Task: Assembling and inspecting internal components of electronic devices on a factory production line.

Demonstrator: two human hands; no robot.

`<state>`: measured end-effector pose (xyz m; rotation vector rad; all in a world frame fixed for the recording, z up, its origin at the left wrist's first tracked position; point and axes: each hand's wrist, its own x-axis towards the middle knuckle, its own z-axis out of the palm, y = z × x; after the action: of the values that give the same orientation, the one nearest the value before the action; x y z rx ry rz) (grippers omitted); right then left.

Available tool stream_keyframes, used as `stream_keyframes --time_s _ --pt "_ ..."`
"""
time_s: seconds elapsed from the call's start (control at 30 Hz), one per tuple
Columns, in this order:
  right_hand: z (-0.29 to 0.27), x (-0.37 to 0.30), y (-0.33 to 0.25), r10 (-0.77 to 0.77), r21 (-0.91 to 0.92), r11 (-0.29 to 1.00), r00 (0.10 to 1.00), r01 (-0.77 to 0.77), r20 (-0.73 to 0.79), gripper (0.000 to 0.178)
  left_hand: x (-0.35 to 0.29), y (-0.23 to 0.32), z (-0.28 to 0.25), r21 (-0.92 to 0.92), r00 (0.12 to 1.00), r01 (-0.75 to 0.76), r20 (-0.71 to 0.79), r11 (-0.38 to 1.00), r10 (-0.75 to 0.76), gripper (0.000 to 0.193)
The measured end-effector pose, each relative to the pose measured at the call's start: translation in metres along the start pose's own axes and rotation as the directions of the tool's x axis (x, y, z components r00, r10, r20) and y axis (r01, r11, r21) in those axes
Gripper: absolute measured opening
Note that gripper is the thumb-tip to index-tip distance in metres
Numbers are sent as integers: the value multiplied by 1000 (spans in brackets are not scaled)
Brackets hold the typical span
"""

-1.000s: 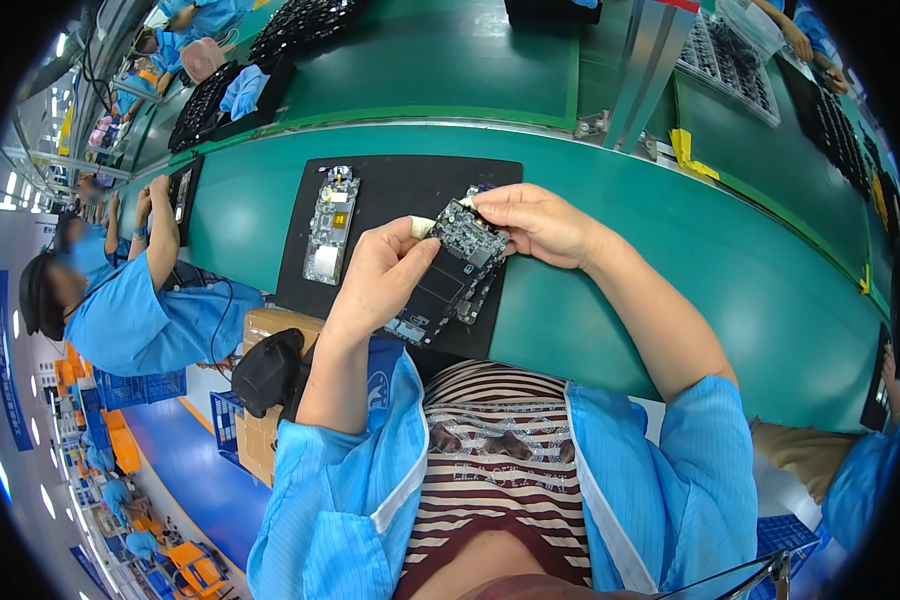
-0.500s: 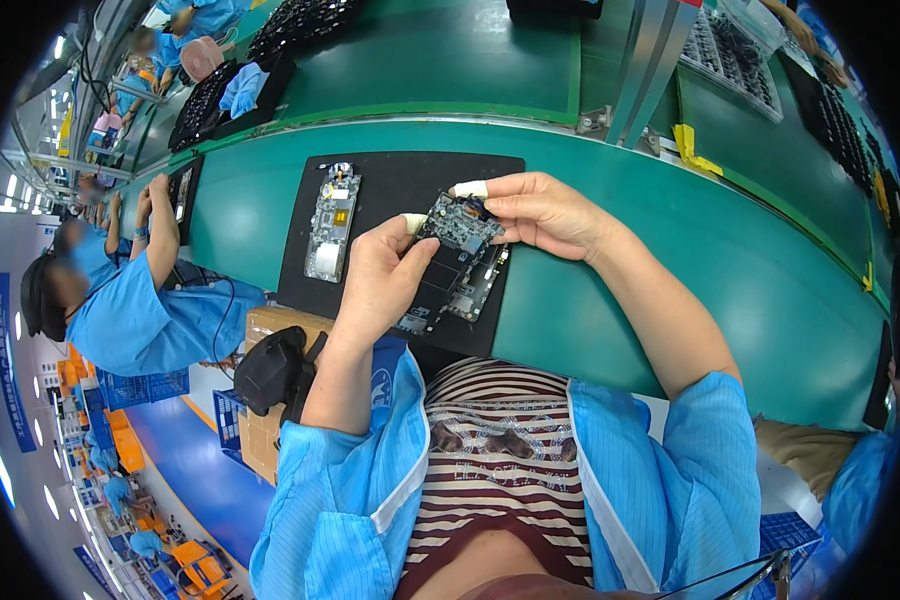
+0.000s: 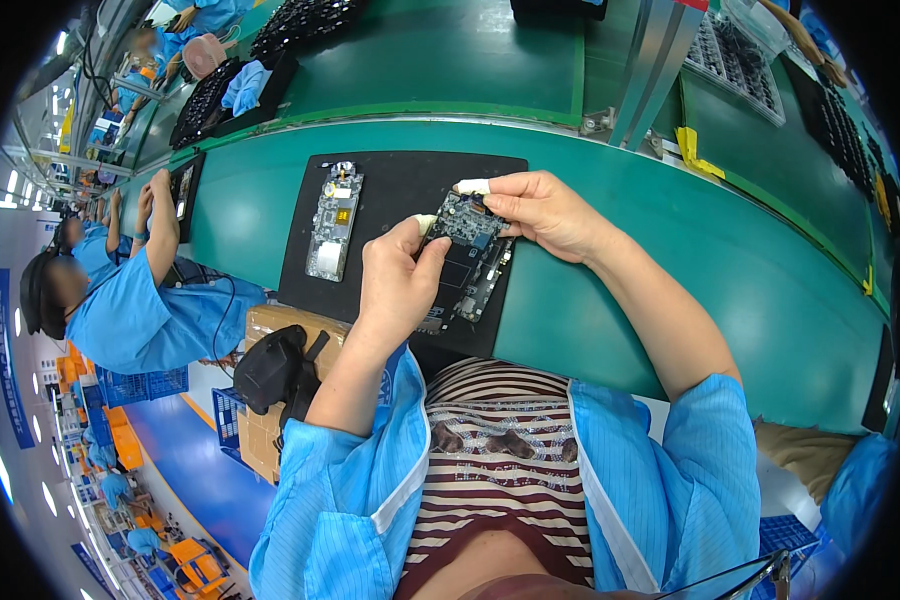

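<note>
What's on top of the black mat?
A loose circuit board lies on the left part of the black mat. Over its right part, the left hand and right hand hold a board assembly; contact unclear. The surface directly beneath is hidden.

This was a factory floor for electronics assembly. A long green table (image 3: 570, 320) ran across the view, and on its black mat (image 3: 385, 175) lay a bare circuit board (image 3: 334, 222), with another board (image 3: 462, 225) held near it. Beyond stood a metal post (image 3: 652, 75), massed glossy black parts (image 3: 305, 25) and a clear tray (image 3: 735, 65) of components. Along the same table was a co-worker in a blue smock (image 3: 170, 315), with more people dressed alike behind. Blue plastic crates (image 3: 140, 385), a blue wall banner (image 3: 10, 360) and a line of ceiling lights (image 3: 3, 472) showed in the large hall at the left.
</note>
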<state>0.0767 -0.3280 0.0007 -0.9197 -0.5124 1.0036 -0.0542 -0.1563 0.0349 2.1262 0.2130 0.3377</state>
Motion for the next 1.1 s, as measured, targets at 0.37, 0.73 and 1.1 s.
stream_keyframes --time_s 0.37,0.73,1.1 --pt "-2 2 4 -109 -417 900 992 124 59 22 -1 2 2 76 999 35 -24 996 -33 19" --pt "18 -8 -5 -156 -654 730 980 201 127 13 -3 -1 -16 54 991 101 88 993 -105 17" --pt "18 -3 11 -146 -690 710 988 140 50 24 3 -23 -16 -78 952 217 236 973 -194 3"
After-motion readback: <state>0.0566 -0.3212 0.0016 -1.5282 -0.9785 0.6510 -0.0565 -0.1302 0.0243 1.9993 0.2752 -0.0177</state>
